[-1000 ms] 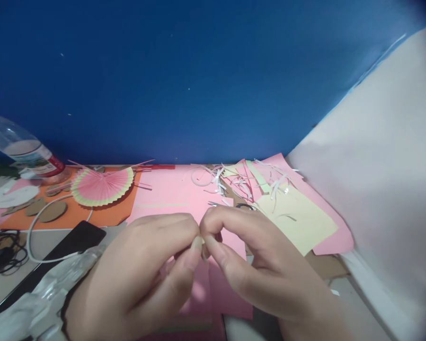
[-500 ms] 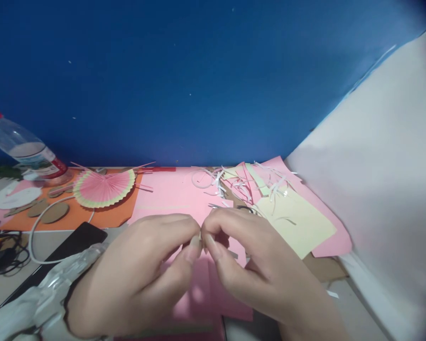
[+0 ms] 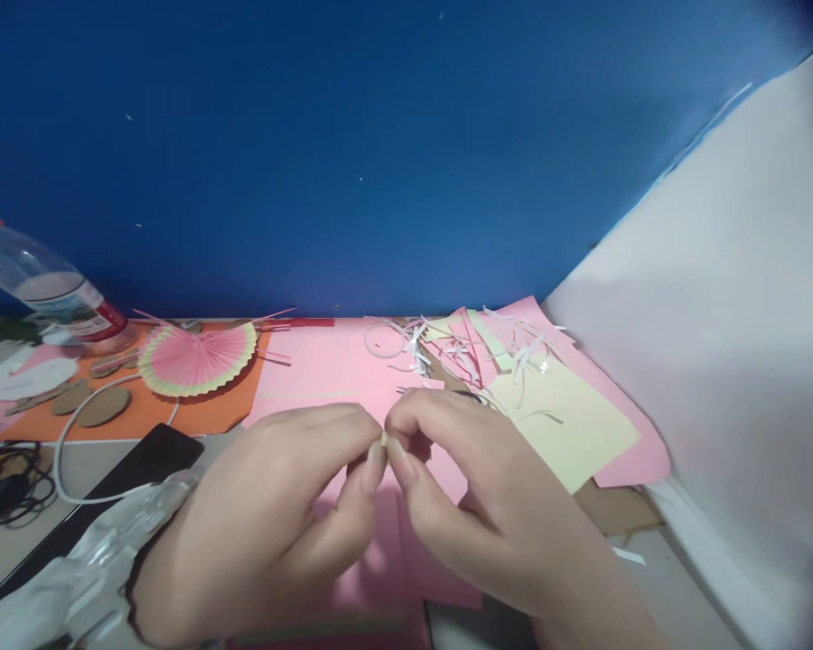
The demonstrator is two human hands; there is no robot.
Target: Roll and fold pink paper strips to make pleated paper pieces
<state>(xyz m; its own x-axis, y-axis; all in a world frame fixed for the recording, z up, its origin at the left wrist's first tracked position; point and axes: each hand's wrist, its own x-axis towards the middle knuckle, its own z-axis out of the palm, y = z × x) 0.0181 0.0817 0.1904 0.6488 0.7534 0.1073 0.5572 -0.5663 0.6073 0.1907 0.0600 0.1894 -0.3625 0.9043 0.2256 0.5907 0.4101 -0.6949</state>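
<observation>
My left hand (image 3: pixel 271 515) and my right hand (image 3: pixel 494 506) meet over a pink paper sheet (image 3: pixel 325 370), fingertips pressed together. Both pinch one tiny pale piece (image 3: pixel 383 440) between thumbs and forefingers; it is too small to name. A clear ruffled cuff (image 3: pixel 88 560) covers my left wrist. Behind the right hand lie a yellow sheet (image 3: pixel 569 424) and a heap of thin white paper strips (image 3: pixel 467 348).
A pleated pink and yellow paper fan (image 3: pixel 196 357) lies on an orange sheet (image 3: pixel 203 411) at the left. A plastic bottle (image 3: pixel 47 289) leans at the far left. A black phone (image 3: pixel 101 501), a white cable (image 3: pixel 68 451) and brown card discs (image 3: pixel 101 406) sit nearby. White fabric (image 3: pixel 732 361) rises at the right.
The pinched fingertips have risen slightly and drawn closer together; the view has shifted a little. Nothing else has moved.
</observation>
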